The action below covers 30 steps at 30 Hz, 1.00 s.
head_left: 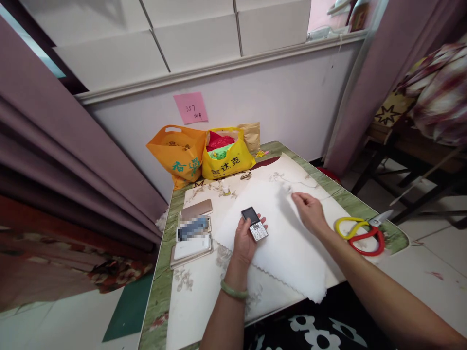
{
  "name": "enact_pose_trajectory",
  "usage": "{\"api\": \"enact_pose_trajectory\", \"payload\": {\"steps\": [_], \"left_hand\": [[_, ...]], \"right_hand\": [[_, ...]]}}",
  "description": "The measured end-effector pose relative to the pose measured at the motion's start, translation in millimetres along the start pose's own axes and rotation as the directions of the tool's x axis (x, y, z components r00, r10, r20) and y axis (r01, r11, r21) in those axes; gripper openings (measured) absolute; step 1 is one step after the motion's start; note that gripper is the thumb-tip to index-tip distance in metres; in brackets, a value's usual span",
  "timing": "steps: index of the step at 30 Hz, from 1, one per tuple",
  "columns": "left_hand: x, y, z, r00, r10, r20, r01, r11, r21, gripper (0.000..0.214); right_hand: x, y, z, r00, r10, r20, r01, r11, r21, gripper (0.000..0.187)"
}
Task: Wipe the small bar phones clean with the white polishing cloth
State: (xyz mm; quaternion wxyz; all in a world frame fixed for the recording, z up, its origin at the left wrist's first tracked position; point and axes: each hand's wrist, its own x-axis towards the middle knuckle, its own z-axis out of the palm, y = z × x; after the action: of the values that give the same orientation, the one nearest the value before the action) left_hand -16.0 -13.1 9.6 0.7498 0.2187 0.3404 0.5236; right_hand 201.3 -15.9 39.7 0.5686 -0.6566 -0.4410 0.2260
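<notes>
Over the white cloth [292,243], left grip [245,240] clasps a phone [254,224], likely light and rigid, by its edges; right grip [310,212] lies open on it

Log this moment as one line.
left hand: holds keypad phone | right hand: flat on white cloth | scissors: right of cloth | phone stack: left of cloth

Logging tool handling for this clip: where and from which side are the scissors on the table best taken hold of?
By the loop handles. The scissors lie flat, yellow and red loops toward the right hand, blades pointing away. Coming from the left and above, that hand could probably slip fingers into the loops clear of the blades.
</notes>
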Motion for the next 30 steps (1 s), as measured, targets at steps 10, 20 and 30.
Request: {"api": "enact_pose_trajectory", "payload": {"steps": [10, 20, 30], "left_hand": [[-4, 8, 8.5, 0.998, -0.055, 0.016, 0.057, 0.99, -0.127, 0.055], [-3, 6, 10.0, 0.996, -0.059, -0.067, 0.055, 0.997, -0.056, 0.055], [-5, 6, 7.8, 0.996, -0.068, 0.052, 0.068, 0.998, -0.01, 0.064]], "right_hand": [[-66, -26, 33, 0.763, -0.483, 0.429, 0.585, 0.799, -0.14, 0.026], [-67, -12, 50, 0.494, -0.423, 0.76, 0.81, 0.543, -0.224, 0.062], [-78, -15, 27, 0.494, -0.427, 0.757, 0.825, 0.505, -0.253, 0.068]]}}
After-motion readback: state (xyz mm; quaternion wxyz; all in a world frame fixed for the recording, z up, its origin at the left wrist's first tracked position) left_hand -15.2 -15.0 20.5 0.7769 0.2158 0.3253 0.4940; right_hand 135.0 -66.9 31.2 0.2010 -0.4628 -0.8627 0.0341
